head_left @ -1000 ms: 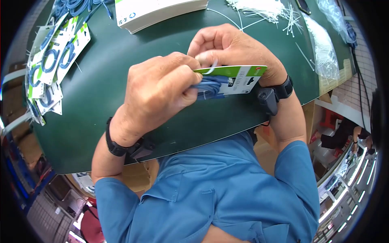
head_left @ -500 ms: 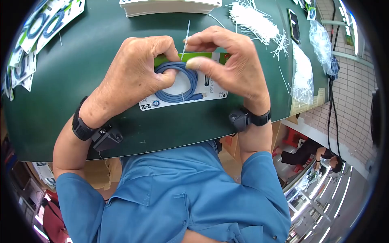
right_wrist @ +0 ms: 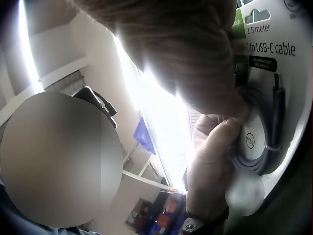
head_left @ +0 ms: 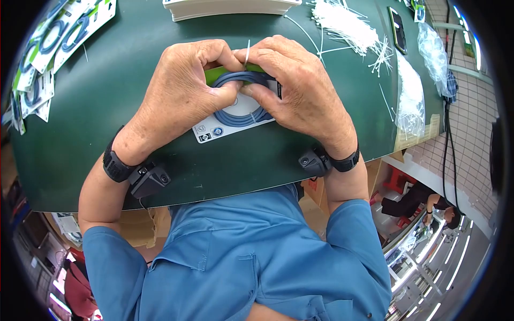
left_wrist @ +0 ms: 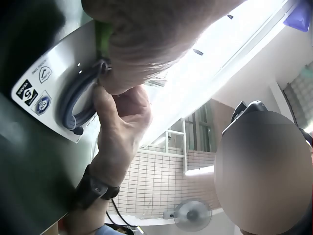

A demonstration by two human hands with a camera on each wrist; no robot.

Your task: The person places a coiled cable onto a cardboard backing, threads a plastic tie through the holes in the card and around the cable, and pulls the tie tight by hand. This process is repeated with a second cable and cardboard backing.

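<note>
A coiled blue USB-C cable point(head_left: 234, 119) lies against a white and green printed card point(head_left: 203, 130), held up between both hands over the table. My left hand point(head_left: 182, 80) grips coil and card from the left, its thumb inside the ring and its index finger curled at the card's top edge. From the right, my right hand point(head_left: 300, 85) pinches the same upper stretch, thumb in the ring. A thin white cable tie point(head_left: 248, 51) sticks up between the two index fingers. The right wrist view shows the cable's plug point(right_wrist: 279, 90) beside the coil.
At the far left lies a pile of carded cables point(head_left: 51, 40). A stack of white cards point(head_left: 230, 9) stands at the back. Loose white cable ties point(head_left: 348, 27), a phone point(head_left: 397, 29) and a bag of ties point(head_left: 410, 101) lie on the right of the green table point(head_left: 107, 96).
The card has turned from edge-on to face up toward the head camera. My right hand has moved in from the right, its fingers now closed at the tie and coil beside my left hand.
</note>
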